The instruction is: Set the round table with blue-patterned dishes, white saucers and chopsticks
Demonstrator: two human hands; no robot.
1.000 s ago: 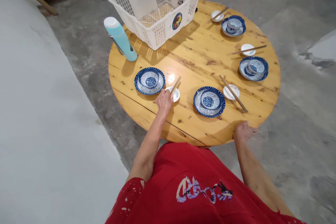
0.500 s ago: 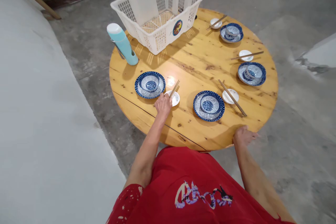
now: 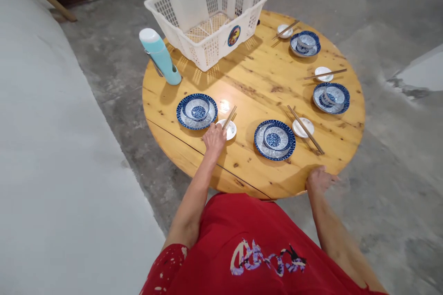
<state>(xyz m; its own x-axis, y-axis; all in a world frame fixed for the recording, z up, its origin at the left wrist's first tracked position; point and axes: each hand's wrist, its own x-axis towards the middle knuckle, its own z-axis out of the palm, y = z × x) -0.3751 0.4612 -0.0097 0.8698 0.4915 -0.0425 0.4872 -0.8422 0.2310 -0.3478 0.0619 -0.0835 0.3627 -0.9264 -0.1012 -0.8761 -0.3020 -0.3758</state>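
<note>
My left hand [image 3: 214, 138] is closed around the lower ends of a pair of wooden chopsticks [image 3: 230, 116], which slant over a small white dish [image 3: 230, 131]. Just left of this dish, a blue-and-white bowl [image 3: 198, 109] sits on a patterned plate [image 3: 187, 122]. At the near right rim of the round table [image 3: 242, 83], my right hand [image 3: 320, 179] rests with some fingers stretched outward, holding nothing visible; its far fingers are slightly blurred. Between the hands stands another bowl [image 3: 276, 138] on a plate [image 3: 262, 150].
More chopsticks [image 3: 306, 130] lie across a white dish [image 3: 303, 122] on the right. Two further bowl-and-plate settings line the right side, including a plate [image 3: 320, 101]. A white plastic basket [image 3: 221, 48] and a light-blue upright container [image 3: 162, 57] stand at the far left.
The view has shifted very slightly. My left hand stays on the chopsticks at the dish, and my right hand remains at the table rim.
</note>
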